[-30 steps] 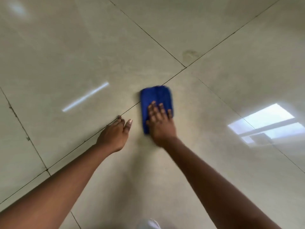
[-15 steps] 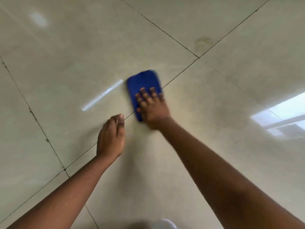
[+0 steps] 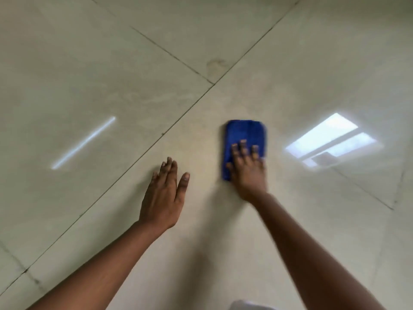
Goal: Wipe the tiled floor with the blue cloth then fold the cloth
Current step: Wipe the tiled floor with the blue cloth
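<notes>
Right hand (image 3: 248,173): flat, fingers spread, pressing on cloth (image 3: 244,136); grips nothing. Cloth: blue, folded pad on floor (image 3: 201,242), under and beyond right fingers. Left hand (image 3: 164,195): open, palm down on floor, beside right hand, apart from cloth. Image slightly blurred.

A bright window reflection (image 3: 330,142) lies on the glossy surface at the right, shaped as two pale panes with a darker bar between them. At the left there is a thin, slanted streak of light (image 3: 83,143), well apart from the window reflection. A brownish stain (image 3: 215,67) sits just beside the point where the dark grout lines (image 3: 185,108) cross, in the upper middle. At the bottom edge, a small white object (image 3: 248,305) shows partly; what it is cannot be told.
</notes>
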